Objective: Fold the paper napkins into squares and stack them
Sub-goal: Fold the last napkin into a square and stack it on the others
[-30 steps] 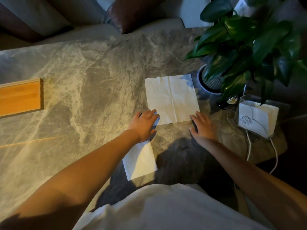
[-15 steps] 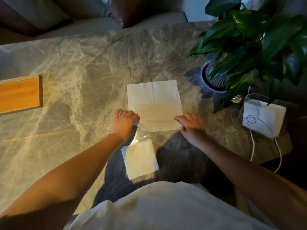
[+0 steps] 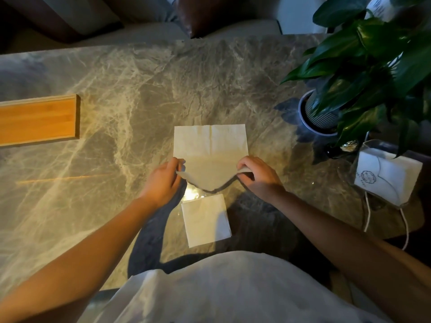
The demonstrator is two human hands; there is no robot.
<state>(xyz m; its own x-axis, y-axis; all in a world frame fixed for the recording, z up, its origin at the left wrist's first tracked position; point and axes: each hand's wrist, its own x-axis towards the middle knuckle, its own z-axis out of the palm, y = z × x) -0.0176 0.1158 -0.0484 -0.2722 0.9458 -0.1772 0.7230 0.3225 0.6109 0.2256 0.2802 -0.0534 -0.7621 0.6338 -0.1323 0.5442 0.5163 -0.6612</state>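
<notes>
An unfolded white paper napkin (image 3: 210,148) lies on the marble table (image 3: 140,94) in front of me. My left hand (image 3: 162,180) pinches its near left corner and my right hand (image 3: 256,176) pinches its near right corner. Both corners are lifted off the table, and the near edge sags between them. The far half still lies flat. A smaller folded square napkin (image 3: 206,220) lies just below, close to my body.
A napkin holder (image 3: 384,180) with white napkins stands at the right, with a white cord beside it. A potted plant (image 3: 363,66) with large leaves fills the upper right. A wooden tray (image 3: 38,118) lies at the left edge.
The open napkin has slid left toward the middle of the table. Both hands went from resting flat at its near corners to pinching and lifting them.
</notes>
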